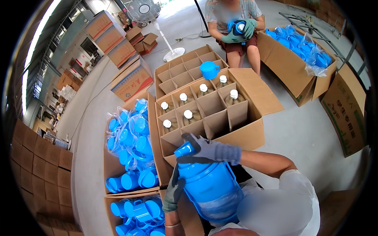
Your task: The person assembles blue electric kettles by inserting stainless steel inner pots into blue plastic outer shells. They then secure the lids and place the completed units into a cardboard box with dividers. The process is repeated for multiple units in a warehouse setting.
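Item: blue flask [210, 185], plastic shell, held upright close in front of my chest, below the divided carton [240, 135]. My right hand [208, 151], gloved, is clamped over its top, fingers wrapped round the cap [185, 150]. My left hand [174, 190], gloved, lies flat along the flask's left side, fingers extended, steadying it.

Handling, as I judge it: stiff, smooth shell, likely slippery under gloves; possibly a fragile liner inside, so grip the body and the top, not the cap alone.

Nearby: white-capped liners [189, 114] in the carton cells; blue cups [134, 137] bagged at my left; a seated person [234, 23] opposite holding another blue piece.

Unclear: the flask's base, cut off by my blurred torso; its handle, not visible.
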Demonstrator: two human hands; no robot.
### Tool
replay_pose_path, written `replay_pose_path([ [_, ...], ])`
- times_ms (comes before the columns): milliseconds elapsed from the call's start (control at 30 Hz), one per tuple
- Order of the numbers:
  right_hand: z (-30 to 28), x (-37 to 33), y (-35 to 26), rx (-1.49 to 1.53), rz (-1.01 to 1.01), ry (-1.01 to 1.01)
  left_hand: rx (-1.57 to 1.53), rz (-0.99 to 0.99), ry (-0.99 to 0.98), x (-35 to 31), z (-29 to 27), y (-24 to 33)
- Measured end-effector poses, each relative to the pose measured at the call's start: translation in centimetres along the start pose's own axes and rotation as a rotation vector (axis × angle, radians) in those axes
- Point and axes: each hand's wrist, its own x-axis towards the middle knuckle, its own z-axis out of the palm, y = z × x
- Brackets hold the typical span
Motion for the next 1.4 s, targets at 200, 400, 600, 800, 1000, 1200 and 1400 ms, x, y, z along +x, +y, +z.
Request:
replay_pose_path([
  [200, -0.7, 4.0, 8.0, 0.991, -0.111, -0.495, 0.598, 0.455, 0.071, 0.6, 4.4, 6.2],
  [400, 0.7, 5.1, 10.9, 0.179, -0.768, -0.146, 0.055, 0.354, 0.169, 2.7, 2.3, 4.0],
  [600, -7.5, 8.7, 9.7, 0.956, 0.206, -0.163, -0.492, -0.133, 0.277, 8.3, -0.5, -3.3],
  [800, -21.1, 9.1, 25.8, -0.778, 0.278, 0.627, -1.091, -0.148, 0.386, 8.5, 2.1, -3.2],
  [1000, -21.3, 7.3, 30.5, -0.687, 0.311, 0.582, -1.025, -0.150, 0.367, 9.6, 2.7, -3.7],
  [1200, -22.7, 5.4, 16.9, -0.684, -0.225, 0.793, -1.045, -0.105, 0.364, 9.2, 2.4, -3.5],
  [1400, -26.5, 4.9, -0.3, -0.342, -0.785, 0.969, -1.113, 0.066, 0.393, 10.0, 2.6, -5.1],
])
